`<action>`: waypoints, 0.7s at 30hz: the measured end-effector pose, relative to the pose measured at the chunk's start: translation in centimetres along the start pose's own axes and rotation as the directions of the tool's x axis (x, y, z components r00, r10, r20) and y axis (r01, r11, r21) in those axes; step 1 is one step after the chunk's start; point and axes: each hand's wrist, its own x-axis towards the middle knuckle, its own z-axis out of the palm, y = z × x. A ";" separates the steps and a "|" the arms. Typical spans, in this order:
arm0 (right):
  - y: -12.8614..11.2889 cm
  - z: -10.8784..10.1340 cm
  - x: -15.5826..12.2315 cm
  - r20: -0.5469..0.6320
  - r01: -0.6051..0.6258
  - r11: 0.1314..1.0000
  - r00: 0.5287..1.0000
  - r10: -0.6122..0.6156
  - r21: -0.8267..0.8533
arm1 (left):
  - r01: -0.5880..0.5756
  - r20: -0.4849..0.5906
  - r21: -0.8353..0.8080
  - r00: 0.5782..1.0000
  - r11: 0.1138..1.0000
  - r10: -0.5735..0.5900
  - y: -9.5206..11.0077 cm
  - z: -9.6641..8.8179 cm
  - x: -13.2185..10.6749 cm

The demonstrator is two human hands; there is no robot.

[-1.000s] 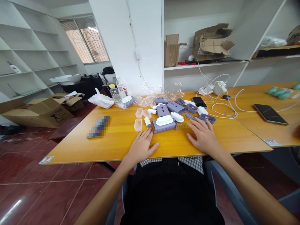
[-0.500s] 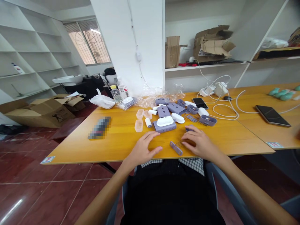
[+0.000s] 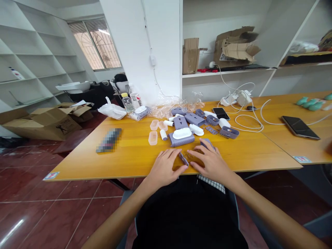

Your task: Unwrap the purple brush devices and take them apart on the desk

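Near the table's front edge, my left hand (image 3: 165,168) holds a small purple plastic strip (image 3: 184,159) between thumb and fingers, tilted up on its edge. Thin wire springs (image 3: 190,155) lie just right of the strip. My right hand (image 3: 211,162) is beside them, thumb and index finger apart, its fingertips close to the springs; whether they touch is unclear. A purple plastic part (image 3: 207,144) shows behind the right hand, partly covered by its fingers. Ahead of both hands sits a purple case with a white bristled brush head (image 3: 182,133) on top.
Purple housings (image 3: 195,120), purple trays (image 3: 229,132), white rollers (image 3: 163,135) and pinkish clear cups (image 3: 153,138) lie beyond the hands. Further back are plastic wrap (image 3: 166,111), a phone (image 3: 221,113) and white cables (image 3: 249,124). A tablet (image 3: 300,127) lies right; a pixelated object (image 3: 109,140) lies left.
My left hand has moved right and taken hold of the purple strip, which has come up off the table and shifted left. My right hand has moved slightly left toward the springs.
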 end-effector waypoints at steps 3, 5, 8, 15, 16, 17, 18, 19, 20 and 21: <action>-1.3 0.2 0.1 -0.008 -0.010 1.000 1.000 0.009 -0.022 | -0.011 0.034 0.031 0.999 0.999 0.010 0.0 0.0 0.0; -2.0 0.4 0.2 -0.013 -0.006 1.000 1.000 0.006 -0.023 | -0.010 0.042 0.054 0.999 0.999 0.008 -0.1 0.1 0.0; -2.0 0.6 0.2 -0.015 0.005 1.000 1.000 -0.005 0.004 | -0.004 0.029 0.057 1.000 0.998 0.002 -0.3 0.2 0.0; 2.3 0.7 0.1 -0.098 -0.017 0.996 0.995 0.026 0.090 | -0.027 0.045 0.036 0.999 0.999 0.025 0.0 -0.3 0.0; 3.0 0.7 0.1 -0.104 -0.028 0.995 0.994 0.038 0.092 | -0.031 0.051 0.049 0.998 0.998 0.029 0.1 -0.3 0.1; 3.6 0.7 0.1 -0.100 -0.032 0.995 0.994 0.042 0.099 | -0.033 0.054 0.060 0.998 0.998 0.030 0.1 -0.3 0.1; 4.2 0.6 0.1 -0.089 -0.023 0.994 0.995 0.033 0.111 | -0.031 0.052 0.066 0.998 0.997 0.027 0.2 -0.4 0.1; 4.8 0.6 0.1 -0.078 -0.008 0.992 0.997 0.018 0.126 | -0.026 0.048 0.067 0.999 0.997 0.023 0.2 -0.4 0.1; 5.4 0.5 0.1 -0.071 0.009 0.990 0.997 0.001 0.143 | -0.022 0.044 0.062 0.999 0.998 0.019 0.2 -0.4 0.1; 6.0 0.4 0.0 -0.071 0.024 0.986 0.997 -0.013 0.162 | -0.017 0.039 0.051 0.999 0.999 0.015 0.1 -0.4 0.1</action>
